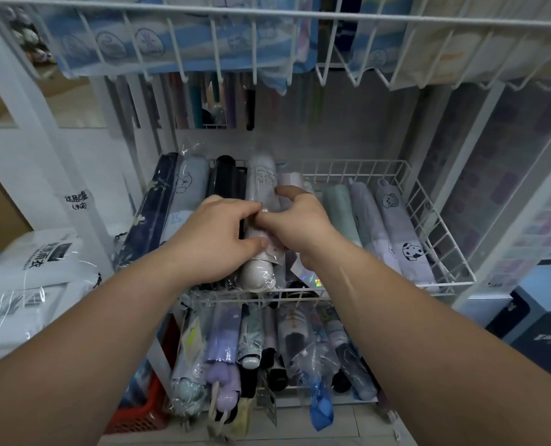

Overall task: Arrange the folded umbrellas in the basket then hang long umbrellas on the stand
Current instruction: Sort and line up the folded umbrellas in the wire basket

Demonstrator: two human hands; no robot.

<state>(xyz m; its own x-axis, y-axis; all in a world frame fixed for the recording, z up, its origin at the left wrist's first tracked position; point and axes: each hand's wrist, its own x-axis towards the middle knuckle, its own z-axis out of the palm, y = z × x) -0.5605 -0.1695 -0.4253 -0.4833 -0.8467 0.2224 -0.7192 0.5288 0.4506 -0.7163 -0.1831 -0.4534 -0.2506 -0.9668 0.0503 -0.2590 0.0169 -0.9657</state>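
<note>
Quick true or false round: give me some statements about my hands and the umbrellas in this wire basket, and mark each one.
1. The left hand and right hand are both on the cream umbrella. True.
2. The basket holding it is red plastic. False: it is white wire.
3. A lilac umbrella with dog prints lies at the basket's right side. True.
4. The black umbrella lies right of the cream umbrella. False: it lies to its left.
</note>
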